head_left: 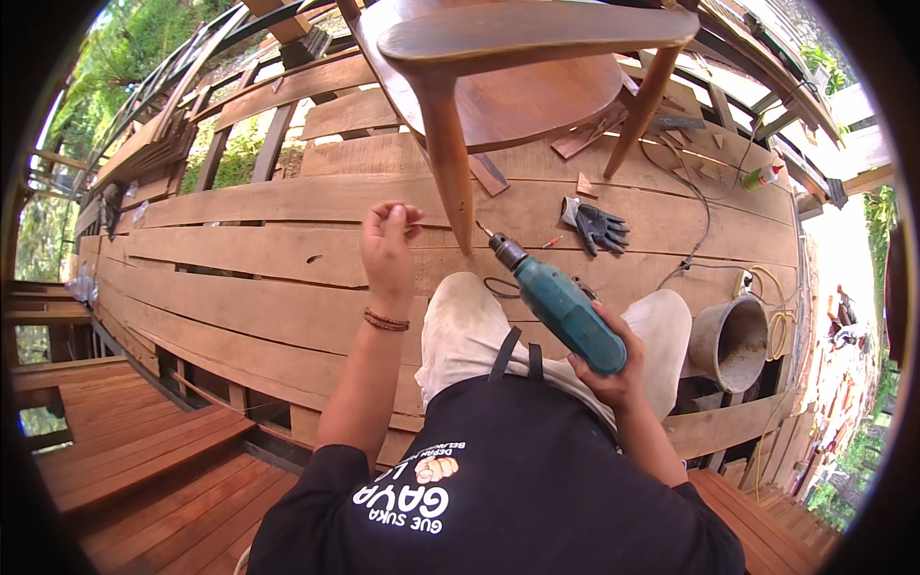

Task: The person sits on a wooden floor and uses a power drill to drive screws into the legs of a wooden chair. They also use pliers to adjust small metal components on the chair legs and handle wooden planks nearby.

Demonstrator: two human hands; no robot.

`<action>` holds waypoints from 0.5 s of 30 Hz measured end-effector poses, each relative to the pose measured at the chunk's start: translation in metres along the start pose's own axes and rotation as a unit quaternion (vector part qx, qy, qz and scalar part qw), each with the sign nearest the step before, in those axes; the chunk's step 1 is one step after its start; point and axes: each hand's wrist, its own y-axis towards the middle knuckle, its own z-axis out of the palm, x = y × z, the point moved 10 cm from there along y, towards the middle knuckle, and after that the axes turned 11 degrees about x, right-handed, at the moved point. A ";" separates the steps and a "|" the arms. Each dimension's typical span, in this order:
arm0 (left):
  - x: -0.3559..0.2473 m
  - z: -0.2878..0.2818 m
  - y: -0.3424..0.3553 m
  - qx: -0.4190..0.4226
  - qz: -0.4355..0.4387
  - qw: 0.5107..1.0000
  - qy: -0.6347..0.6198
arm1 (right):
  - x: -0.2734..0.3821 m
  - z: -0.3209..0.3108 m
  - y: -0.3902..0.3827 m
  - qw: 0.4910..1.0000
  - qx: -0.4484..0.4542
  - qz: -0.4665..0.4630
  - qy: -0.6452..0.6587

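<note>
My right hand [613,362] grips a teal corded-style drill [567,311] by its body. Its thin bit points up and to the left, close beside the lower end of a wooden chair's leg [448,158]; I cannot tell whether it touches. A small dark spot shows on that leg near the bit. To the left of the leg, my left hand [391,235] is raised with its fingers curled and the thumb against them; what they hold, if anything, is too small to make out. The brown wooden chair [537,91] stands in front of me, its curved rail toward me.
A dark-palmed work glove [599,228] and an orange-tipped slim item [553,241] lie on the plank floor [240,244]. At the right are a grey bucket [733,345], a yellow cord and a dark cable. Gaps open between planks at the left; wood offcuts lie beneath the chair.
</note>
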 end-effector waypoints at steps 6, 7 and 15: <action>-0.265 0.108 -0.010 0.043 0.408 0.869 0.276 | -0.069 -0.029 0.025 0.957 -0.101 0.083 0.260; -0.287 0.143 -0.004 0.074 0.432 0.801 0.407 | -0.078 -0.036 0.039 0.961 -0.086 0.090 0.246; -0.253 0.209 0.072 0.104 0.143 0.670 0.721 | -0.171 -0.054 0.132 0.985 -0.024 0.167 0.044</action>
